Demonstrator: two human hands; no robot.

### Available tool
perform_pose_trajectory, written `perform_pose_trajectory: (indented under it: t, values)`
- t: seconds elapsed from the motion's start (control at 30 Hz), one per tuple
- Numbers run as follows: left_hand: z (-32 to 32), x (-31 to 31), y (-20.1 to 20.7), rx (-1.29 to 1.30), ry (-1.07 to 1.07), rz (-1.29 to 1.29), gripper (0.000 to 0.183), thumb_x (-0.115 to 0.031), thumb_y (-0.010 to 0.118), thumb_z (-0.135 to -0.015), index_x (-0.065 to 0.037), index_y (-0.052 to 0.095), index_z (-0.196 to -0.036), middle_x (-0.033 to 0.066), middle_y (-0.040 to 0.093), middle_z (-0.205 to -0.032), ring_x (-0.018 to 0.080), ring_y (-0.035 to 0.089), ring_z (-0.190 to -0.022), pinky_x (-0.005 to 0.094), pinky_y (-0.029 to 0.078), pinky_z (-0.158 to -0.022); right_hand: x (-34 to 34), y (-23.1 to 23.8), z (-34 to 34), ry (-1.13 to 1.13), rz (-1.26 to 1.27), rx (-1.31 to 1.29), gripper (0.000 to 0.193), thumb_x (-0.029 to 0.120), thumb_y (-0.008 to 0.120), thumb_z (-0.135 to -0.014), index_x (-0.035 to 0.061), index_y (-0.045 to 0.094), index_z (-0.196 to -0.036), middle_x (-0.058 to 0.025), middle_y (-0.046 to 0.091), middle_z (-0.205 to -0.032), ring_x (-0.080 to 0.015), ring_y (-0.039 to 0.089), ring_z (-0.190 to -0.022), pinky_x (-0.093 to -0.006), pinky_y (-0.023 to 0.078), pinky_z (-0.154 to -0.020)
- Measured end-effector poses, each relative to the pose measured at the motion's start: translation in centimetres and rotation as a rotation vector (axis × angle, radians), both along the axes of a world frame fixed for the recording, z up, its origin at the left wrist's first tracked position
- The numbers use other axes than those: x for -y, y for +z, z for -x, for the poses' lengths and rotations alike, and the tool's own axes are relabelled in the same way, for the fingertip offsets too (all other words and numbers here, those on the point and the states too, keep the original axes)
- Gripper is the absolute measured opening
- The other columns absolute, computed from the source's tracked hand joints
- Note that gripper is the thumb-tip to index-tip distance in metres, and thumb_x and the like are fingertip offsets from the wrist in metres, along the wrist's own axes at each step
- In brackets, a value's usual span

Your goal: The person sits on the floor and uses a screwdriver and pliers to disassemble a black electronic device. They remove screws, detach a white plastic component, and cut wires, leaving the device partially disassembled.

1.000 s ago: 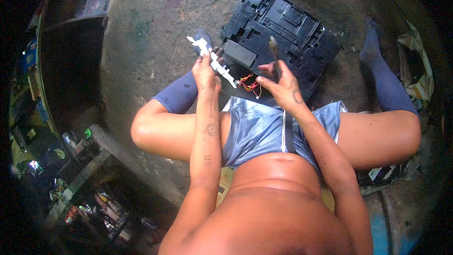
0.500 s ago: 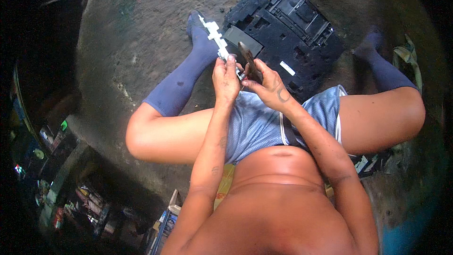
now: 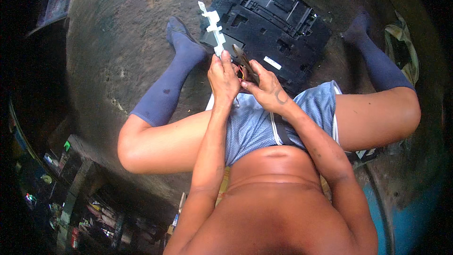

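Note:
A long white plastic piece (image 3: 214, 26) with stepped tabs points up and away from my left hand (image 3: 224, 78), whose fingers are closed around its near end. Close beside it, my right hand (image 3: 269, 87) grips a dark, long, narrow tool (image 3: 241, 57) with a rounded tip; its exact kind is hard to make out. Something small and reddish shows between the two hands, too small to name. Beyond my hands, a large black plastic panel (image 3: 264, 42) with slots and a hinged-looking section lies on the ground between my feet.
My outstretched legs in blue socks flank the panel. A crate (image 3: 57, 2) stands at the far left, and a pale cloth (image 3: 401, 49) lies by my right leg. Mixed clutter (image 3: 101, 215) fills the dark lower left. The concrete-like ground (image 3: 113, 42) is rough.
The view has shifted, so the panel and legs sit further left. The white piece stands slightly more upright. Both hands keep their grips close together.

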State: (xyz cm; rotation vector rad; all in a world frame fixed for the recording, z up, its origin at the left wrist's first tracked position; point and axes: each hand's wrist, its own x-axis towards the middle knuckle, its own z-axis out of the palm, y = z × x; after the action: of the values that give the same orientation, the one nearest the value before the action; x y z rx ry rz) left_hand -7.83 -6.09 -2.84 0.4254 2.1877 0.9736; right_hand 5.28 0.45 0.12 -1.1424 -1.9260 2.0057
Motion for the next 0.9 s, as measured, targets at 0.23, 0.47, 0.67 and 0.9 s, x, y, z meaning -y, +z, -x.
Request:
perform_pose_trajectory:
  t: [0.23, 0.47, 0.67, 0.9]
  values:
    - [0.0, -0.4, -2.1, 0.109, 0.139, -0.124, 0.041, -0.039, 0.044, -0.109, -0.004, 0.055, -0.09, 0.0037, 0.058, -0.061, 0.0129, 0.057, -0.051, 0.0312, 0.046, -0.05, 0.2, -0.9, 0.0, -0.104, 0.061, 0.011, 0.03, 0.01, 0.071, -0.09, 0.0013, 0.055, -0.113, -0.0217, 0.069, -0.093, -0.0409, 0.07, -0.094, -0.044, 0.053, -0.078]
    - [2.5, -0.1, 0.8, 0.405, 0.205, -0.235, 0.036, -0.043, 0.059, -0.103, -0.007, 0.065, -0.106, 0.0007, 0.064, -0.07, 0.0067, 0.055, -0.052, 0.0221, 0.044, -0.047, -2.6, -1.8, -3.2, -0.162, -0.136, 0.247, 0.033, 0.031, 0.06, -0.1, 0.0019, 0.063, -0.116, -0.0225, 0.069, -0.106, -0.036, 0.068, -0.101, -0.0431, 0.052, -0.086]
    - [2.3, 0.7, 1.0, 0.201, 0.326, -0.316, 0.037, -0.042, 0.058, -0.104, -0.006, 0.061, -0.099, -0.0009, 0.059, -0.067, 0.0049, 0.055, -0.053, 0.0219, 0.044, -0.047, -3.0, 3.9, -5.4, 0.304, 0.092, 0.3, 0.034, 0.033, 0.053, -0.104, 0.0006, 0.063, -0.109, -0.0155, 0.071, -0.082, -0.0368, 0.069, -0.073, -0.0434, 0.054, -0.072]
    - [2.0, 0.1, 1.2, -0.005, 0.341, -0.374, 0.038, -0.044, 0.054, -0.105, -0.007, 0.058, -0.104, 0.0001, 0.058, -0.064, 0.0068, 0.055, -0.051, 0.0221, 0.043, -0.046, -1.8, 4.4, -3.8, 0.327, 0.896, 0.098, 0.036, 0.032, 0.051, -0.106, 0.0006, 0.059, -0.123, -0.0126, 0.071, -0.1, -0.0163, 0.069, -0.079, -0.0323, 0.06, -0.073]
